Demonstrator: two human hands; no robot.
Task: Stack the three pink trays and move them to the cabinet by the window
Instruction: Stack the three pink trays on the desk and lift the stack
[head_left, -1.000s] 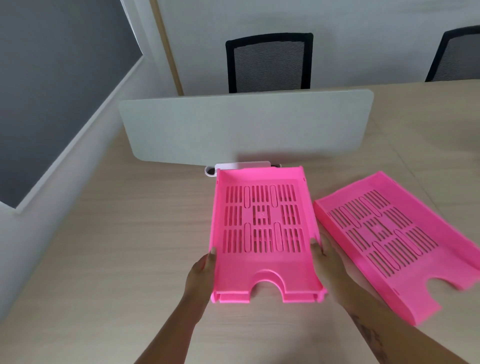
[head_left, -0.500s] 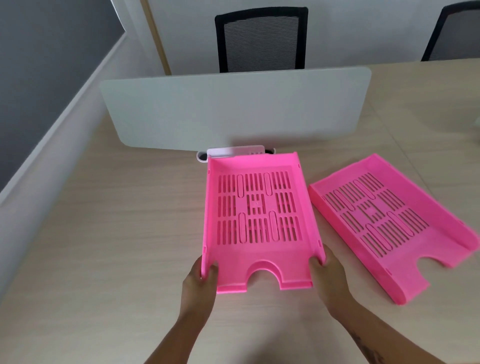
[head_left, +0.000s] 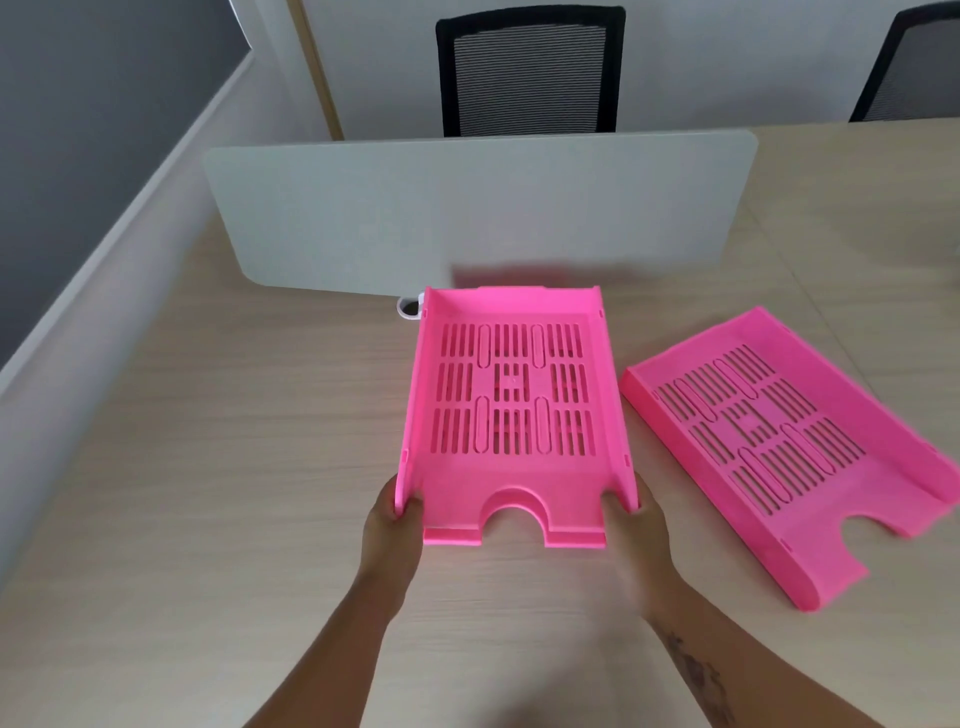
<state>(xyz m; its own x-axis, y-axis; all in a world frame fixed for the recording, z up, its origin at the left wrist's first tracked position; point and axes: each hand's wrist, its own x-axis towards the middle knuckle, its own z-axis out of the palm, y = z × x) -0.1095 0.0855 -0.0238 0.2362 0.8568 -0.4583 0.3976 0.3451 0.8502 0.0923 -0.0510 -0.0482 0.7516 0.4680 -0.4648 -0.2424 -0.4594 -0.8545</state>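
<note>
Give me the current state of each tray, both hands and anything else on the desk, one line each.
held tray: gripped at both front corners, open side up, empty.
second tray: lying flat on the desk, angled, empty, untouched.
left hand: closed on the held tray's front left corner.
right hand: closed on its front right corner.
third tray: not distinguishable in this view.
divider panel: upright behind the trays.

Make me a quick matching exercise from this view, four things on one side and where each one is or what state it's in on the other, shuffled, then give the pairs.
Things
1. held pink tray
2. second pink tray
3. black mesh chair
4. white divider panel

Places or states
A. behind the divider
B. lying angled on the desk, untouched
C. gripped at its near corners by both hands
D. standing upright across the desk

Pairs: 1-C, 2-B, 3-A, 4-D
</note>
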